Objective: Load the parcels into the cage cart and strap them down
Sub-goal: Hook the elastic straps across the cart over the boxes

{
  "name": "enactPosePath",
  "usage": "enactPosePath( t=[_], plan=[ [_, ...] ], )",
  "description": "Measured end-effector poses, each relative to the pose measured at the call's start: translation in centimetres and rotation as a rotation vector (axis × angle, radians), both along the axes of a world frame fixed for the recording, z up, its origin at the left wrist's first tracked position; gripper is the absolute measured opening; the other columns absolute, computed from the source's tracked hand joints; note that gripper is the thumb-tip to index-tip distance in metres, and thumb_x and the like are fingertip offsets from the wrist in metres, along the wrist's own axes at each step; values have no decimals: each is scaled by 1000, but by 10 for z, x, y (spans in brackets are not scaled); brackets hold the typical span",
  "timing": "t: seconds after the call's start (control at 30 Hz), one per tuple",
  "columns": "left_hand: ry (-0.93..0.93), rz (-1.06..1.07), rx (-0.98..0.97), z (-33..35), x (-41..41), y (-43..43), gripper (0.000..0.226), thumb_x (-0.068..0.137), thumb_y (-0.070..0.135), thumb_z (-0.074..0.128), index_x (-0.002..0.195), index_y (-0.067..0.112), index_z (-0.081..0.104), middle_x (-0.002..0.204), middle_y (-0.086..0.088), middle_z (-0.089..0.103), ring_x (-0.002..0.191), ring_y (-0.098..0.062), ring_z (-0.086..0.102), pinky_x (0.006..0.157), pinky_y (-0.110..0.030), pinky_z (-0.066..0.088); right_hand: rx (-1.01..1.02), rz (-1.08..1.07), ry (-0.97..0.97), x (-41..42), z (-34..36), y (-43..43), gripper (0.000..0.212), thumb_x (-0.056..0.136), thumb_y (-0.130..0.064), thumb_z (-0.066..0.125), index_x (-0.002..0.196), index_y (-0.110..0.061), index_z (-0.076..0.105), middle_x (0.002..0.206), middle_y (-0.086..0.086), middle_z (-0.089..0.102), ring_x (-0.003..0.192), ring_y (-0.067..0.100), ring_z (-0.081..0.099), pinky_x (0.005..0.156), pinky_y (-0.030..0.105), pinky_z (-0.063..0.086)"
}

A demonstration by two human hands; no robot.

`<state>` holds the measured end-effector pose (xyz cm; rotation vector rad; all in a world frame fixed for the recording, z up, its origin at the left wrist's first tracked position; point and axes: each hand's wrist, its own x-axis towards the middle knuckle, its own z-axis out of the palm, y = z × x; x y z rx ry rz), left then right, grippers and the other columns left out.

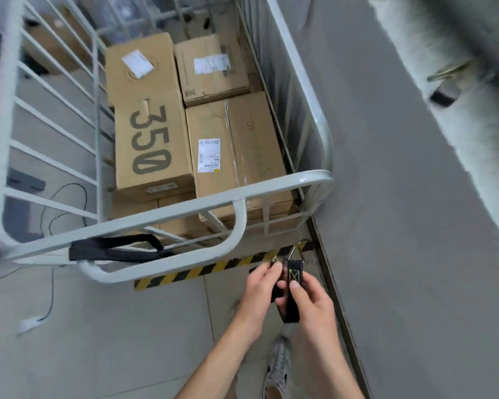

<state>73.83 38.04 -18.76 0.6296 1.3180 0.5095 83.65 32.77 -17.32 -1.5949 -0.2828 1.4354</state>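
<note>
The white cage cart (pixel 274 188) stands in front of me with several cardboard parcels inside. A box marked 350 (pixel 150 139) lies at the left, a labelled box (pixel 234 151) at the right, and a smaller box (pixel 212 67) behind it. Below the cart's near right corner, both hands hold a black strap end (pixel 291 292) with yellow stitching and a metal hook (pixel 296 250). My left hand (pixel 260 292) pinches the strap near the hook. My right hand (pixel 311 303) grips the webbing lower down. A second black strap (pixel 116 249) is looped on the cart's front rail.
A yellow and black striped strip (pixel 202 270) lies on the tiled floor under the cart's front. A grey wall (pixel 401 197) runs along the right. A thin black cable (pixel 69 203) trails on the floor at the left. My shoe (pixel 280 367) is below my hands.
</note>
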Motion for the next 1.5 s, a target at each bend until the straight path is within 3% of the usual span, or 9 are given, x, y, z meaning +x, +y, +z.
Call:
enactPosePath(
  t=[0.13,0.27,0.5,0.67,0.73,0.83,1.0,1.27,1.5],
  plan=[
    [-34,104,2,107,-4,-32,24,102,25,52,105,11,72,81,-1,72,75,-13,68,55,-20,48,104,38,15,-16,98,-22,30,101,-9,53,103,-29,74,90,7,75,68,17,65,59,28,54],
    [-59,269,218,196,-38,-39,23,103,21,50,109,18,72,100,-5,77,93,-19,72,72,-25,54,294,80,59,-64,187,-20,30,102,-10,52,109,-29,73,105,4,75,95,18,70,77,28,56],
    [-47,527,560,332,-152,-25,17,98,39,56,102,39,72,103,0,77,97,-18,74,80,-35,56,575,252,178,-180,311,13,32,102,-7,50,109,-28,74,110,5,76,107,21,71,83,25,56],
    [-116,483,721,405,-252,4,19,101,27,53,106,32,70,91,0,77,72,-16,74,55,-23,53,702,313,327,-263,374,50,29,104,-10,50,107,-28,73,103,12,75,75,19,72,60,28,57],
    [-157,427,791,435,-295,18,20,102,22,51,98,30,70,77,5,70,54,-8,61,44,-19,42,759,334,295,-301,397,68,22,103,-12,51,114,-20,68,94,12,71,61,16,66,52,27,55],
    [-190,335,897,477,-364,37,19,103,18,49,99,22,67,70,3,60,49,-10,44,43,-22,32,867,347,179,-363,435,96,20,104,-10,48,118,-13,63,83,7,66,56,14,60,47,24,49],
    [-234,289,973,518,-465,66,21,103,11,46,113,10,64,87,-6,73,69,-17,66,52,-27,49,960,347,74,-455,476,126,22,103,-8,47,113,-13,65,83,9,68,59,18,59,49,28,41],
    [-206,180,974,547,-570,161,21,102,12,46,100,15,66,79,-10,69,53,-18,61,45,-28,47,981,288,48,-560,505,202,23,104,-8,46,113,-13,66,86,13,68,60,20,57,48,27,42],
    [-269,73,949,559,-608,289,22,100,17,49,107,19,70,99,-15,75,83,-28,72,58,-33,54,1094,126,97,-605,507,329,30,103,-9,48,98,-24,73,77,9,63,47,13,45,39,23,32]
  ],
)
